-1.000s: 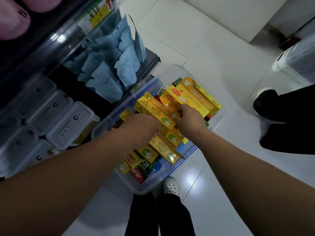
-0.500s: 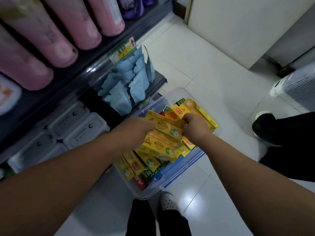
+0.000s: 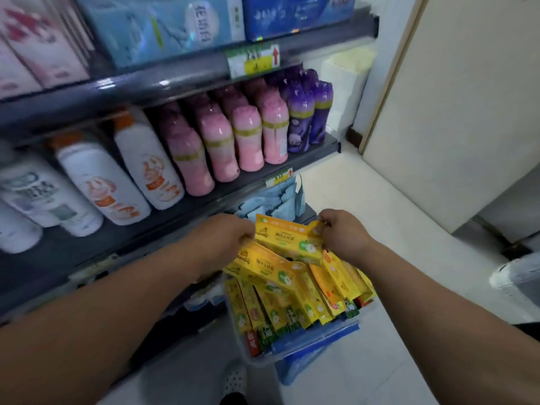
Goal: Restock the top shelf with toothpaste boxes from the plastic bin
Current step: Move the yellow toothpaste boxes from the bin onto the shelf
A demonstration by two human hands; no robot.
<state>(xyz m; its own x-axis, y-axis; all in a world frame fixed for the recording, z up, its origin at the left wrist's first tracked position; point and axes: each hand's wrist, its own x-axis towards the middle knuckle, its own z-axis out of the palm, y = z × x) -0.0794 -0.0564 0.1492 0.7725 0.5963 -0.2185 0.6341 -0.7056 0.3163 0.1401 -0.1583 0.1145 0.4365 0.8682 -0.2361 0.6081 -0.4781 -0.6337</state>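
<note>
A stack of yellow toothpaste boxes (image 3: 285,244) is lifted above the clear plastic bin (image 3: 306,350) on the floor. My left hand (image 3: 225,238) grips the stack's left end and my right hand (image 3: 340,232) pinches its right end. Several more yellow, orange and green boxes (image 3: 292,302) stand packed in the bin below. The top shelf is out of view.
Shelves rise at the left: blue packs (image 3: 163,27) above, pink bottles (image 3: 222,141), purple bottles (image 3: 306,112) and white bottles (image 3: 96,182) in the middle, blue pouches (image 3: 271,200) behind my hands. A white wall panel (image 3: 453,112) stands at the right. My shoe (image 3: 235,378) is beside the bin.
Both hands have risen with the stack of boxes, out of the bin. The view has tilted up, and higher shelves have come into sight.
</note>
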